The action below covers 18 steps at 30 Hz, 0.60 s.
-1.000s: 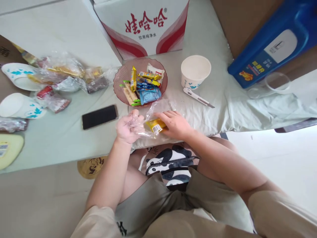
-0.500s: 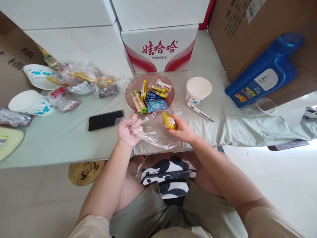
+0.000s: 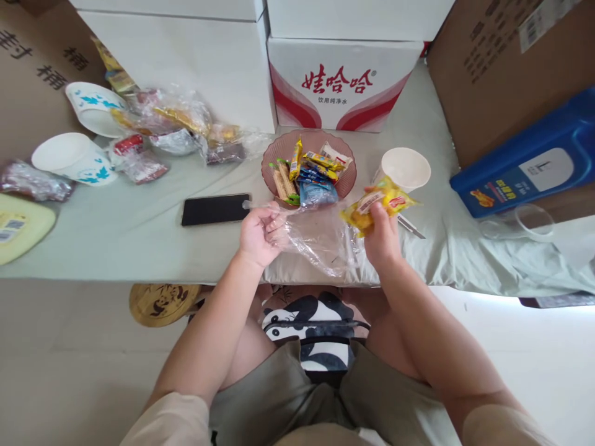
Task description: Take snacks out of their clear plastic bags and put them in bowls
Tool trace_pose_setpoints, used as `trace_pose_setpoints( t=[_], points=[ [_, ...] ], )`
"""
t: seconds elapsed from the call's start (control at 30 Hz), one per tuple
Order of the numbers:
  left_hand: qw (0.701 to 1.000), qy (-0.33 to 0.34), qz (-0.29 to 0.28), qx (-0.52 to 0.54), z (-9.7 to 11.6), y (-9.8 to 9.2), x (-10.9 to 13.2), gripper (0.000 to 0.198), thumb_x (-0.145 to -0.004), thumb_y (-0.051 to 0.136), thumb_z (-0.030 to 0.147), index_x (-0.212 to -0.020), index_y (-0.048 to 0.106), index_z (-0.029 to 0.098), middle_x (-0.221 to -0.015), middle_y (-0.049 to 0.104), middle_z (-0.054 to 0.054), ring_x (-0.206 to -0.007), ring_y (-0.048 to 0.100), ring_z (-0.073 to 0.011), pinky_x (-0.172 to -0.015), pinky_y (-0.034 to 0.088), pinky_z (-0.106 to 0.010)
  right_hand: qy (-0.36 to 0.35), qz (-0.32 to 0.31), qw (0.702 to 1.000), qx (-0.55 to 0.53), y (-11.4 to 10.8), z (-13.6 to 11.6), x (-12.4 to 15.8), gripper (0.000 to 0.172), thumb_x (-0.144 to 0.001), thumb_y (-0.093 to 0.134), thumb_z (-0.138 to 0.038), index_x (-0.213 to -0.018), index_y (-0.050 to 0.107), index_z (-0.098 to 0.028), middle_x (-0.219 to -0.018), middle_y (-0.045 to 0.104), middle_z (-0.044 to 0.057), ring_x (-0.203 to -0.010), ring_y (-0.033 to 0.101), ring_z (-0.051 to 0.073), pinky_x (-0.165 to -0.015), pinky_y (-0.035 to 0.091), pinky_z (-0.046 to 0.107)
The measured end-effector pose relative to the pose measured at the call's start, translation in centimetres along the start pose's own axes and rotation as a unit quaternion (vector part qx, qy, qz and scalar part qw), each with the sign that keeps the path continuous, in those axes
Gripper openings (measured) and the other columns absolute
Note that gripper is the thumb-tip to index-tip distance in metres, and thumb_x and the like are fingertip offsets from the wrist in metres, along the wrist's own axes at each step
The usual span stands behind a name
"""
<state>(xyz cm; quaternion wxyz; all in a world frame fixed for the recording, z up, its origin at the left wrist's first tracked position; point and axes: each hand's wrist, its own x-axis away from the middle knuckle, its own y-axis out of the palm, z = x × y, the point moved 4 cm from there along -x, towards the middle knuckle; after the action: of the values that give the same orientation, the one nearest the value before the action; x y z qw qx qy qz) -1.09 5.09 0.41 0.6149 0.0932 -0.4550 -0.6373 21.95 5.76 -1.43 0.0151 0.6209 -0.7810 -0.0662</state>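
A clear plastic bag (image 3: 323, 241) is gripped at its left end by the left hand (image 3: 263, 232), the fingers curled shut on the film; the rest of it is spread over the pale green cloth (image 3: 223, 251), its lower part creased near the table's edge. A yellow snack packet (image 3: 372, 207) is clamped between the thumb and fingers of the right hand (image 3: 383, 241) — it is held to the right of the bag, in front of a white paper cup (image 3: 406, 167), whose lower part is covered from view. Whether packet and cup are touching cannot be told.

A utility knife (image 3: 411, 227) is partly hidden behind the right hand, its blade pointed toward the lower right. Just beyond the bag, a pink fluted bowl (image 3: 348, 176) is set before a white-and-red water carton (image 3: 341, 87); in it are heaped biscuit sticks (image 3: 282, 181), small yellow packets (image 3: 296, 160) and a light-blue packet (image 3: 318, 192). A black smartphone (image 3: 215, 209) is laid flat near the left hand.

Farther left, two leaf-printed paper cups (image 3: 74, 158) are tipped among snacks in clear wrapping (image 3: 181, 118). At the right, a blue bottle (image 3: 530, 161) is seen slanted, with a transparent plastic cup (image 3: 523, 222) placed before it.
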Motion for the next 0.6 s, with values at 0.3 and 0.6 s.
trace_pose_setpoints(
  t=[0.3,0.6],
  points=[
    [0.989,-0.062,0.079,-0.106,-1.5,-0.7,0.1,0.023,-0.069,0.060,0.016,-0.060,0.040,0.019,-0.045,0.030,0.009,-0.031,0.021,-0.0021,-0.034,0.009,-0.015,0.013,0.024,0.999,0.046,1.8,-1.3,-3.5,0.040,-0.077,0.077,-0.054,-0.098,0.058,-0.026,-0.081,0.059,-0.001,-0.067,0.059,0.014,-0.045,0.039,0.023],
    [0.986,-0.060,0.094,-0.123,-1.5,-1.0,0.9,0.022,-0.074,0.055,0.016,-0.060,0.039,0.019,-0.046,0.030,0.009,-0.033,0.019,-0.0019,-0.035,0.012,-0.015,0.017,0.002,1.000,0.011,2.6,-1.8,-7.2,0.042,-0.084,0.071,-0.061,-0.094,0.055,-0.024,-0.068,0.050,-0.005,-0.050,0.046,0.008,-0.037,0.023,0.017]
  ],
)
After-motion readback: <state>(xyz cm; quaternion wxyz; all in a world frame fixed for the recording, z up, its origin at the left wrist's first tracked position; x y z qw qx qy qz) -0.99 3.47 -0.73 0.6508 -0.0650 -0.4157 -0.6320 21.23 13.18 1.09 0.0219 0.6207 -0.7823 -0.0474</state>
